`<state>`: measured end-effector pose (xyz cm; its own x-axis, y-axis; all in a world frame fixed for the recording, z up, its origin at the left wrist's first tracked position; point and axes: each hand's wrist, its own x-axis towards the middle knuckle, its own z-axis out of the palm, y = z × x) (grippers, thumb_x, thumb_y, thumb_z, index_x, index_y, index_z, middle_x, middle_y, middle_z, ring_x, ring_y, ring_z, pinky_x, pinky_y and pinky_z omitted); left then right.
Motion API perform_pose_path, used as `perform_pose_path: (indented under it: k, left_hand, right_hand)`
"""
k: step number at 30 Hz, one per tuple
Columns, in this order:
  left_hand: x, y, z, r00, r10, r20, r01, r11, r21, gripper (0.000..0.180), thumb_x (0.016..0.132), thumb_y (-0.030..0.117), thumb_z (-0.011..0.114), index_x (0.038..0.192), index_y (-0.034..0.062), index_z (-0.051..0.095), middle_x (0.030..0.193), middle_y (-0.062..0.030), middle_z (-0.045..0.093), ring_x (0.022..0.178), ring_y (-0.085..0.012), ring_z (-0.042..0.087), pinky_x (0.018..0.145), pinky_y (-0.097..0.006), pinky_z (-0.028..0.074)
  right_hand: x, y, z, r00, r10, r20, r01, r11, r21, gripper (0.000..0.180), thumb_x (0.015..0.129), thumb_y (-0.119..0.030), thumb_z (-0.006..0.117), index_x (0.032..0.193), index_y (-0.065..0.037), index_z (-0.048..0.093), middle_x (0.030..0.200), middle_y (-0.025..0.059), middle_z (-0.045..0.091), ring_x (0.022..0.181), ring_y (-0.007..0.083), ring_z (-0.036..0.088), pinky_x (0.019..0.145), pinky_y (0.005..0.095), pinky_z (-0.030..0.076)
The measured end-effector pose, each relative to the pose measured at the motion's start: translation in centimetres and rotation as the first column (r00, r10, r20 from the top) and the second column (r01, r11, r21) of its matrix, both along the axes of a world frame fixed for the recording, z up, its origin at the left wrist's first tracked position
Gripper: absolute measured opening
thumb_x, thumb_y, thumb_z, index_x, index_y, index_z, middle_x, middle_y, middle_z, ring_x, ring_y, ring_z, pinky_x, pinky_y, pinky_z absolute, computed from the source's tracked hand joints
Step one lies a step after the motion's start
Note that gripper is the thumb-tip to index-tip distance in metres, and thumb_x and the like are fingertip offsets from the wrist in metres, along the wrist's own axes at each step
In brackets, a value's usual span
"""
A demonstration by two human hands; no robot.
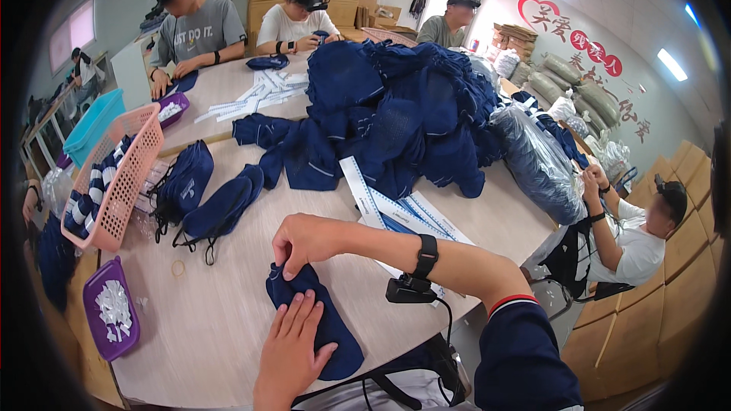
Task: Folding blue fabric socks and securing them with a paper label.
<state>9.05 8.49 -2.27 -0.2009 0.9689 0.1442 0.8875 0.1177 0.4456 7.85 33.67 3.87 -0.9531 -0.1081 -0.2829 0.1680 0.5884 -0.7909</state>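
Note:
A long, rounded navy cloth piece (337,335) lies flat on the table in front of me. My left hand (291,350) rests on it with fingers stretched out flat. At its far left end, my right hand (304,242) pinches the fabric edge between thumb and fingers, reaching across from the right. Whether anything small is inside that pinch is hidden. Beyond my hands to the left lie stacks of similar navy pieces (225,205) with black cords. White rulers (388,213) with blue markings lie beyond my right forearm.
A big heap of navy cloth (396,106) covers the table's middle. At left stand a pink basket (122,209) of striped rolls and a purple tray (131,339) with small white pieces. A plastic-wrapped bundle (537,164) sits at right. Several people work around the table.

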Motion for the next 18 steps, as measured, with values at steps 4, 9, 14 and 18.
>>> perform_pose_path:
  k: [4,9,14,18]
  left_hand:
    - [-0.2,0.2,-0.1,1.0,0.009,0.003,-0.009,1.0,0.026,0.073,0.09,0.035,0.071,0.15,0.0015,0.045,0.162,-0.0172,0.038,0.153,-0.0327,0.031,0.127,-0.047,0.021]
    - [-0.6,-0.1,-0.2,1.0,0.006,0.0,-0.006,0.995,0.103,0.071,0.094,0.041,0.065,0.15,0.0029,0.045,0.157,-0.0176,0.045,0.148,-0.0345,0.037,0.126,-0.049,0.024]
    - [-0.6,-2.6,-0.8,0.998,-0.049,0.032,0.048,0.998,0.038,0.064,0.093,0.046,0.063,0.141,0.0036,0.055,0.144,-0.0157,0.056,0.14,-0.0358,0.047,0.126,-0.05,0.025]
    - [-0.4,-4.1,-0.9,0.996,-0.092,0.006,0.092,0.996,0.02,0.055,0.092,0.047,0.063,0.125,0.0032,0.065,0.134,-0.0109,0.063,0.136,-0.0323,0.05,0.126,-0.049,0.026]
  right_hand:
    - [0.7,-0.8,-1.7,0.933,0.034,-0.358,-0.016,0.999,0.052,0.023,0.068,-0.012,0.086,0.082,0.0,0.073,0.077,0.0117,0.071,0.073,0.0196,0.069,0.067,0.0333,0.053]
    - [5.2,-3.2,-1.7,0.795,0.052,-0.605,0.103,0.97,0.218,0.028,0.074,0.007,0.074,0.098,-0.003,0.064,0.093,0.0105,0.065,0.083,0.0252,0.067,0.07,0.0348,0.053]
    - [9.8,-6.3,-1.7,0.651,0.375,-0.66,0.031,0.855,0.517,0.043,0.07,0.0,0.071,0.112,0.001,0.066,0.092,0.0122,0.063,0.082,0.0304,0.063,0.068,0.0361,0.053]
    - [13.2,-8.4,-3.5,0.574,0.315,-0.756,0.057,0.905,0.421,0.037,0.067,-0.005,0.072,0.102,0.004,0.07,0.092,0.013,0.065,0.078,0.0299,0.065,0.067,0.0374,0.057]
